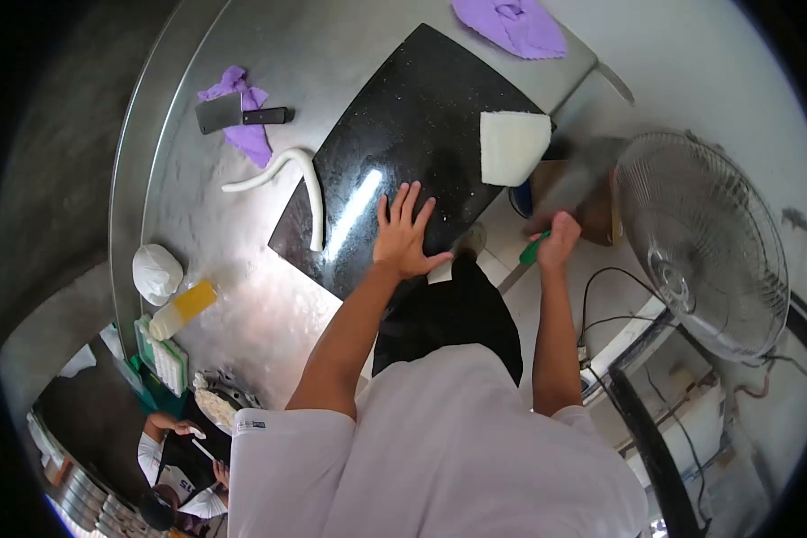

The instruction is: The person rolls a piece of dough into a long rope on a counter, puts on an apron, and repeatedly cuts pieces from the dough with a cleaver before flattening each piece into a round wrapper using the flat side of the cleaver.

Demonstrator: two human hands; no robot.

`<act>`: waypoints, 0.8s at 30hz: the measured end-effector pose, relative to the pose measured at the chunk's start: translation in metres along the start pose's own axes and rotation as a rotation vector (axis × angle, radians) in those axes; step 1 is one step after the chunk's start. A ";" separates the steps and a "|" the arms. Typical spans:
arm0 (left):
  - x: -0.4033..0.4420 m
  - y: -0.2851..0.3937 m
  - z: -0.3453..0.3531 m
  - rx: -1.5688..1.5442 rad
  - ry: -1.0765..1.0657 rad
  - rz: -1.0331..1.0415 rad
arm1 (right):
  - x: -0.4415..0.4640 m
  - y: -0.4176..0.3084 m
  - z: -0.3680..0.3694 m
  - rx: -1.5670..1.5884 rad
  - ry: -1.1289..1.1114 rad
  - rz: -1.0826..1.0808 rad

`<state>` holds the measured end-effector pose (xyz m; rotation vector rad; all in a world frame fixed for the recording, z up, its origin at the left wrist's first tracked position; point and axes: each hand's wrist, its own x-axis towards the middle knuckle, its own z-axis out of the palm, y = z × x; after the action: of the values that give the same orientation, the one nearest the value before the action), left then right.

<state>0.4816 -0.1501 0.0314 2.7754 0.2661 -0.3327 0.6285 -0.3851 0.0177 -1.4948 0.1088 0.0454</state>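
My left hand (pixel 403 235) lies with its fingers spread on the near edge of a glossy black board (pixel 412 108). To its left a long white rope of dough (pixel 312 184) curves over the board's left edge onto the metal table. My right hand (pixel 560 238) is out past the board's right side, closed around a green handle (pixel 534 248). What the handle belongs to is not clear; a grey smear of motion shows just above that hand. A folded whitish cloth (pixel 514 148) rests on the board's right corner.
A cleaver (pixel 220 115) lies on a purple cloth (pixel 249 143) at the left; another purple cloth (pixel 511 27) is at the back. A bottle of yellow liquid (pixel 184 309) and a white bag (pixel 157 274) are near the left edge. A caged fan (pixel 704 247) stands right. Another person (pixel 184 466) works lower left.
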 end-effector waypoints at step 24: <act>0.000 -0.009 0.008 -0.283 0.316 0.256 | -0.039 -0.017 -0.003 -0.551 -0.117 0.236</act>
<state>0.4779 -0.1443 0.0208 2.5295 0.0247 0.1945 0.5917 -0.3882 0.0380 -2.0179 0.1888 0.3781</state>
